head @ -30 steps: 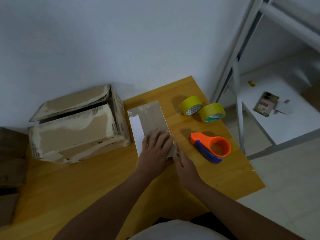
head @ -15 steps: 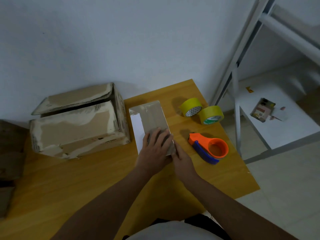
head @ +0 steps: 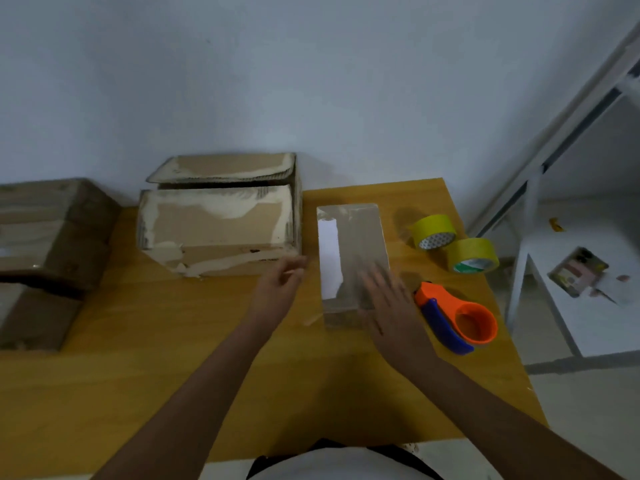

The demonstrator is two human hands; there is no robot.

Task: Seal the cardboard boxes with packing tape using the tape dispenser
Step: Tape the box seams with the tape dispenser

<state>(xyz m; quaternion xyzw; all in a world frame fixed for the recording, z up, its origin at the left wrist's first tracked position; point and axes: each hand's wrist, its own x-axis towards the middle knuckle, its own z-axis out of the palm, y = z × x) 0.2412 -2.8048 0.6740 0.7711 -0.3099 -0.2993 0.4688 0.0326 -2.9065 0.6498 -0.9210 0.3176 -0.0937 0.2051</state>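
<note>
A small flat cardboard box (head: pixel 356 244) with shiny tape and a white strip on top lies on the wooden table (head: pixel 173 375). My right hand (head: pixel 388 303) rests open and flat on its near right corner. My left hand (head: pixel 282 285) hovers off the box to its left, fingers loosely curled, holding nothing. A larger worn cardboard box (head: pixel 221 216) with a raised back flap stands to the left. The orange and blue tape dispenser (head: pixel 457 317) lies just right of my right hand. Two yellow tape rolls (head: pixel 453 244) sit behind it.
More cardboard boxes (head: pixel 45 251) are stacked at the table's left end. A white metal frame (head: pixel 540 161) and a low white shelf (head: pixel 588 289) with small items stand beyond the table's right edge. The wall runs close behind the boxes.
My left hand has lifted off the small box and moved left toward the larger box. My right hand shifted onto the box's top. The view swung left, showing the stacked boxes.
</note>
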